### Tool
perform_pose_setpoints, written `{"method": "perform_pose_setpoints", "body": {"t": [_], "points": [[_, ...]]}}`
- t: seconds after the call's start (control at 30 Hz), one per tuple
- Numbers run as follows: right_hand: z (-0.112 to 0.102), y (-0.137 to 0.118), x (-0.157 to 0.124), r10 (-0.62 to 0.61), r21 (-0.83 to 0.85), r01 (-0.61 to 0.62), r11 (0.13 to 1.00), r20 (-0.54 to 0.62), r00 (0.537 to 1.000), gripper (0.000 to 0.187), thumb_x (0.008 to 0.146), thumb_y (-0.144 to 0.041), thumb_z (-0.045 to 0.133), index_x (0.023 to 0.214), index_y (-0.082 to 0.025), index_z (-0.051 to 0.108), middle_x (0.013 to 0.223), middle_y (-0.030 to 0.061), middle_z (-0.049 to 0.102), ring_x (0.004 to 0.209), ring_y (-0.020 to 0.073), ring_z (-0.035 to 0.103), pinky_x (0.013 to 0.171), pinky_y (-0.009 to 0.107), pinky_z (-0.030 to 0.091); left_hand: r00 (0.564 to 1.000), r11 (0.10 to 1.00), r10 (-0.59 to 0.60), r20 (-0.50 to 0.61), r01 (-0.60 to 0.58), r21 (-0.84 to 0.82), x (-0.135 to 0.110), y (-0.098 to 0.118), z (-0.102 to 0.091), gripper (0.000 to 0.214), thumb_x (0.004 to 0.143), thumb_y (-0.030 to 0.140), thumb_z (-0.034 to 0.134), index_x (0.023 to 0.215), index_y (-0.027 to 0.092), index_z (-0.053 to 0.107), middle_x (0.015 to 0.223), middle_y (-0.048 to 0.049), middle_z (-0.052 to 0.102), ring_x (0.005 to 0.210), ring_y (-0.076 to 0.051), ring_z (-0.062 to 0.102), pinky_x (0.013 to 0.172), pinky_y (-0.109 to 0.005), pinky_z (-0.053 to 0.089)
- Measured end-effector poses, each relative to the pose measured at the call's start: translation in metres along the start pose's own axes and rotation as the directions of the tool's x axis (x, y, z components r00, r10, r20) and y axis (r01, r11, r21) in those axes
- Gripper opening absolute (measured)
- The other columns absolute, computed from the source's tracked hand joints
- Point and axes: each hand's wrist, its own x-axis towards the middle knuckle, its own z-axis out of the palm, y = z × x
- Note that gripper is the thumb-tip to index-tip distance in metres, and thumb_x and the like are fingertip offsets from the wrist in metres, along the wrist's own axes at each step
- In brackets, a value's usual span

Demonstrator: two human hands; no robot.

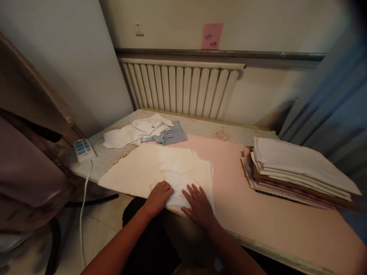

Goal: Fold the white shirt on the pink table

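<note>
A cream cloth (134, 166) lies spread flat at the front edge of the table, with a smaller white cloth (175, 183) on top of it. On the left edge of that white cloth rests my left hand (159, 198), its fingers bent, close together and closed on the fabric. My right hand (198, 205) lies on the right side of the same cloth, open with the fingers spread. Small dark marks show on the white cloth between my hands. What the left fingertips grip is partly hidden.
Crumpled white garments (137, 131) and a grey-blue cloth (174, 133) lie behind. A stack of folded fabrics (298, 168) stands at right on the pink table cover (229, 183). A power strip (83, 149) with a white cord sits at the left corner. A radiator (183, 89) lines the wall.
</note>
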Motion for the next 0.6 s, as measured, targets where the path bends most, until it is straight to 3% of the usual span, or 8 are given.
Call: {"method": "perform_pose_setpoints", "body": {"t": [0.27, 0.43, 0.6], "points": [[0.001, 0.0, -0.002, -0.002, 0.003, 0.002, 1.0, -0.001, 1.0, 0.064, 0.088, -0.053, 0.053, 0.143, -0.025, 0.038, 0.151, 0.0072, 0.034, 0.141, 0.0283, 0.024, 0.115, 0.05, 0.018, 0.997, 0.997, -0.066, -0.028, 0.065, -0.033, -0.011, 0.005, 0.003, 0.008, 0.091, 0.023, 0.051, 0.089, 0.021, 0.058, 0.098, -0.0067, 0.057, 0.097, -0.023, 0.046, 0.086, -0.037, 0.038], [0.007, -0.001, 0.0, -0.008, -0.023, 0.008, 1.0, -0.008, 1.0, 0.068, 0.088, -0.054, 0.053, 0.145, -0.022, 0.034, 0.154, 0.0077, 0.028, 0.143, 0.029, 0.019, 0.115, 0.051, 0.017, 0.994, 0.991, -0.09, -0.056, 0.084, -0.1, -0.024, 0.011, -0.003, 0.016, 0.092, 0.02, 0.047, 0.1, 0.021, 0.06, 0.104, -0.0081, 0.058, 0.102, -0.024, 0.046, 0.089, -0.039, 0.039], [0.014, -0.01, 0.006, -0.11, -0.024, 0.11, 0.994, 0.015, 0.994, 0.072, 0.089, -0.06, 0.048, 0.147, -0.023, 0.029, 0.155, 0.007, 0.024, 0.144, 0.0307, 0.015, 0.115, 0.055, 0.013, 0.984, 0.971, -0.107, -0.14, 0.073, -0.228, -0.032, 0.011, -0.004, 0.025, 0.09, 0.017, 0.044, 0.108, 0.022, 0.061, 0.109, -0.0084, 0.059, 0.105, -0.023, 0.049, 0.092, -0.04, 0.041]]}}
